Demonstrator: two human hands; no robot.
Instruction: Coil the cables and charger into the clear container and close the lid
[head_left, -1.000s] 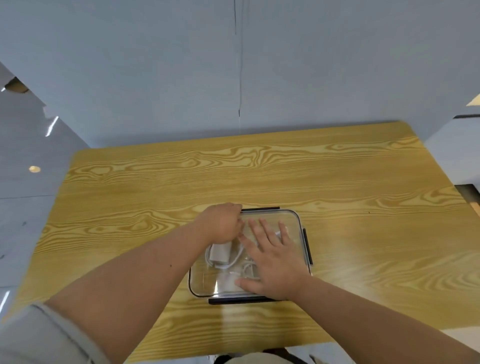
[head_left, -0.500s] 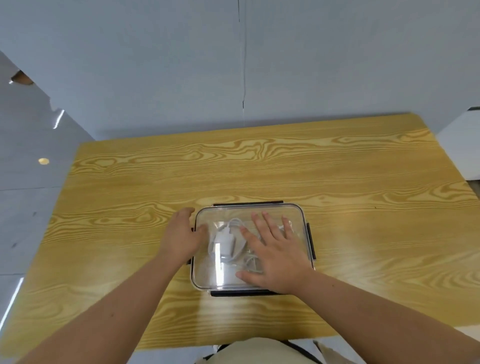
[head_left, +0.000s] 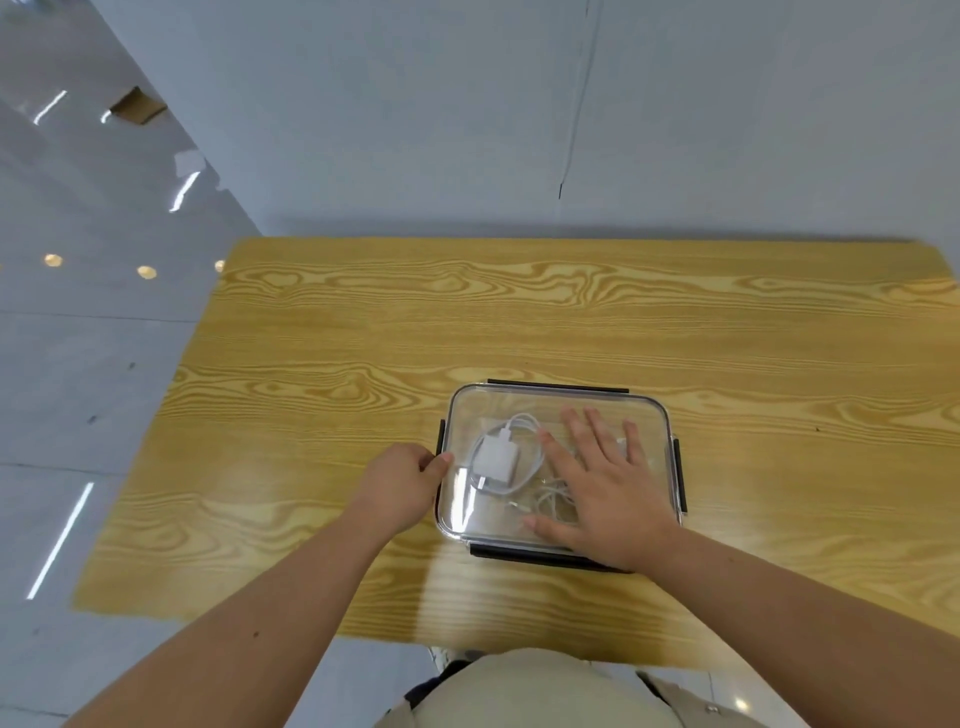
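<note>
The clear container (head_left: 644, 415) sits on the wooden table with its transparent lid (head_left: 514, 405) on top; black latches show on all sides. Through the lid I see the white charger (head_left: 496, 457) with a white cable (head_left: 530, 431) looped round it, and more white cable (head_left: 550, 499) beside it. My right hand (head_left: 610, 488) lies flat on the lid with fingers spread, hiding the right part of the contents. My left hand (head_left: 400, 483) is at the container's left side, its fingers curled and its fingertips against the left latch (head_left: 440, 439).
The table (head_left: 519, 322) has a light wood grain and reaches to a pale wall behind. Its left edge drops to a glossy grey floor. My lap shows below the near edge.
My left hand left the far left corner of the lid and came down to the left side latch. My right hand stayed pressed flat on the lid. The view shifted.
</note>
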